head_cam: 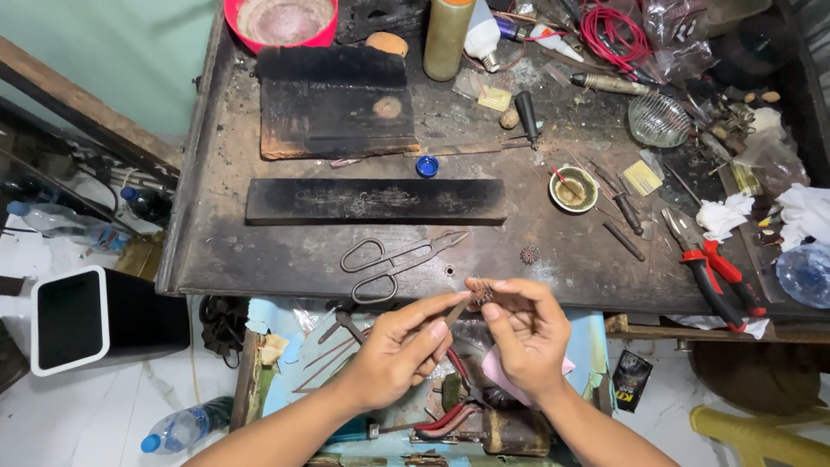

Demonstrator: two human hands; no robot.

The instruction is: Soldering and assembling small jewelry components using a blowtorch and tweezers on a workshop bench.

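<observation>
My left hand point(399, 348) pinches a thin metal tool, probably tweezers point(456, 310), with its tip pointing up and right. My right hand point(525, 329) holds a tiny dark bead-like metal piece point(482, 296) between thumb and forefinger, right at the tool's tip. Both hands hover just in front of the worn dark workbench point(259, 251), over an open drawer. A similar small dark piece point(528, 254) lies on the bench just beyond my right hand. Metal shears point(393, 259) rest on the bench above my left hand.
A long black block point(376, 201) and a charred block point(333, 102) lie on the bench. Red-handled pliers point(713, 270), a small bowl point(574, 188), a glass dish point(659, 119), red wire point(616, 33) and small tools crowd the right. A black bin point(73, 318) and bottles sit on the floor at left.
</observation>
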